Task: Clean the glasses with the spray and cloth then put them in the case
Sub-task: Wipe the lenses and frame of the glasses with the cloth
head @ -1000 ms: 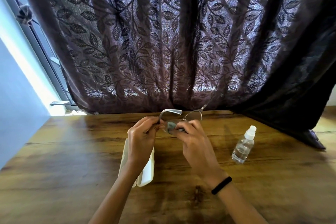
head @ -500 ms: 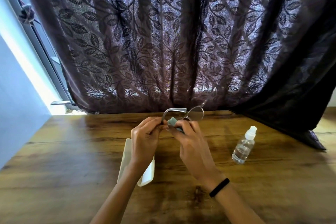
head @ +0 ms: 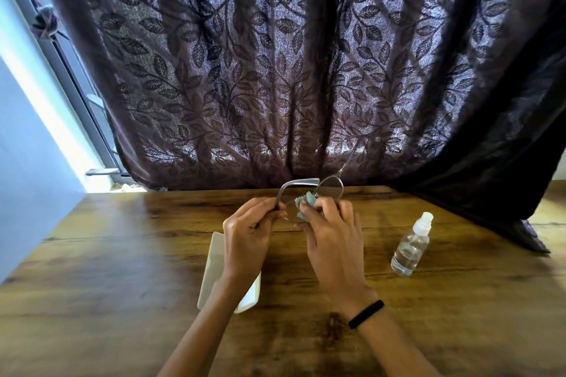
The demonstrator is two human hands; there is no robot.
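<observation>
Wood-grain tabletop, dark sheer curtain with leaf pattern hanging behind it; window frame at left, bright daylight; pale blue wall beside it

Daylight enters from the window at upper left, and we see it blown out to white along the sill. It glows through the leaf-patterned curtain and backlights everything. The curtain's right folds fall nearly black. The counter shows a soft sheen near its far edge and a dim shadow at its middle. We note wide-angle bending at the borders. Detail is soft overall.
</observation>
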